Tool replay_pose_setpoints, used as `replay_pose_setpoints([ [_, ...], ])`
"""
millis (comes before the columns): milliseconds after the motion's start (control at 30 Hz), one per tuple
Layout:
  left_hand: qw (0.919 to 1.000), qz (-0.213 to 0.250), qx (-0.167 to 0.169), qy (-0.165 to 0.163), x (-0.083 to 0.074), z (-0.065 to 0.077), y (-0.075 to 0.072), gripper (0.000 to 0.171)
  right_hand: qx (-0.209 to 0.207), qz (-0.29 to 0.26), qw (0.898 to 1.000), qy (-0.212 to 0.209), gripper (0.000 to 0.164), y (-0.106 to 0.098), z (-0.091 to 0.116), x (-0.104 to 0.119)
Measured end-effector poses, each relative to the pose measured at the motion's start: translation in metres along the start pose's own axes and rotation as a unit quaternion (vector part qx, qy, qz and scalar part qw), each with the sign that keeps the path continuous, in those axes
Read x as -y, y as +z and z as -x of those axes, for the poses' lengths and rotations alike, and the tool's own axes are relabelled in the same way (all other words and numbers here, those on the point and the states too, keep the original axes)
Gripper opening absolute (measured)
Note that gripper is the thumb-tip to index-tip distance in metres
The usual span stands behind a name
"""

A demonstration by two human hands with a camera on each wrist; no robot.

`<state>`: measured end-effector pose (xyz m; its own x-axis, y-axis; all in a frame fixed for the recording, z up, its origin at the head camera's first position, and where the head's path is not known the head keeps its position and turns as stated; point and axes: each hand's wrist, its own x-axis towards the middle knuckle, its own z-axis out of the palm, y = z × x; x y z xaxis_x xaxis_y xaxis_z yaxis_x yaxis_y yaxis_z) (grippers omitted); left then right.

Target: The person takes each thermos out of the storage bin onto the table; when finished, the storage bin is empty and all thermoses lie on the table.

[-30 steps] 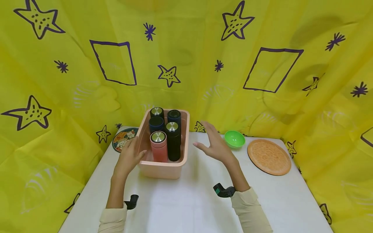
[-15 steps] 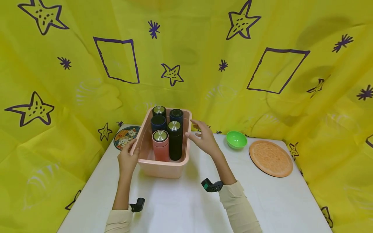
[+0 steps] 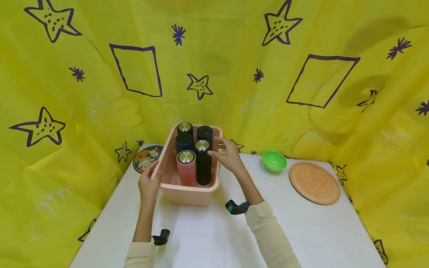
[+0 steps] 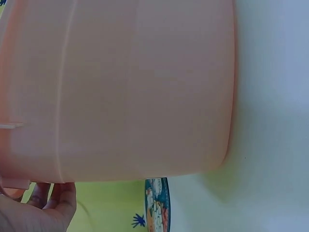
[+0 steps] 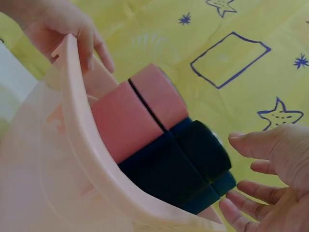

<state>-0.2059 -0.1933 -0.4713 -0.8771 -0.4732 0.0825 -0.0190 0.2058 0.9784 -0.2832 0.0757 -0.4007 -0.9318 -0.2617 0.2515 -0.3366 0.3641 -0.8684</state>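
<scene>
A pink plastic bin [image 3: 186, 196] stands on the table, holding several upright thermos bottles. At its front is a pink bottle [image 3: 187, 174] with a silver-topped lid, and beside that a tall black bottle [image 3: 203, 167], also silver-topped. My left hand [image 3: 149, 184] grips the bin's left rim, fingers against the outer wall in the left wrist view. Over the right rim reaches my right hand [image 3: 229, 156], thumb close to the black bottle's top. Its fingers are spread around the bottle tops in the right wrist view, with a gap showing at the thumb.
Behind the bin's left side lies a round patterned plate [image 3: 144, 159]. On the right are a green bowl [image 3: 274, 161] and a round orange-brown board [image 3: 314, 183]. A yellow curtain [image 3: 214, 67] hangs close behind the white table [image 3: 201, 238].
My right hand has moved left, from beside the bin to the black bottle's top. My left hand has taken hold of the left rim. The bottles stay in place.
</scene>
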Motion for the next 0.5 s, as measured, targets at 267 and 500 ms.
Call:
replay_pose_setpoints([
  [267, 0.9999, 0.012, -0.006, 0.007, 0.001, 0.001, 0.001, 0.038, 0.012, -0.020, 1.000, 0.007, 0.059, 0.010, -0.008, 0.000],
  [500, 0.9998, 0.019, -0.009, 0.005, 0.000, 0.001, 0.001, 0.038, 0.022, -0.003, 0.999, 0.023, 0.062, 0.014, -0.013, -0.002],
])
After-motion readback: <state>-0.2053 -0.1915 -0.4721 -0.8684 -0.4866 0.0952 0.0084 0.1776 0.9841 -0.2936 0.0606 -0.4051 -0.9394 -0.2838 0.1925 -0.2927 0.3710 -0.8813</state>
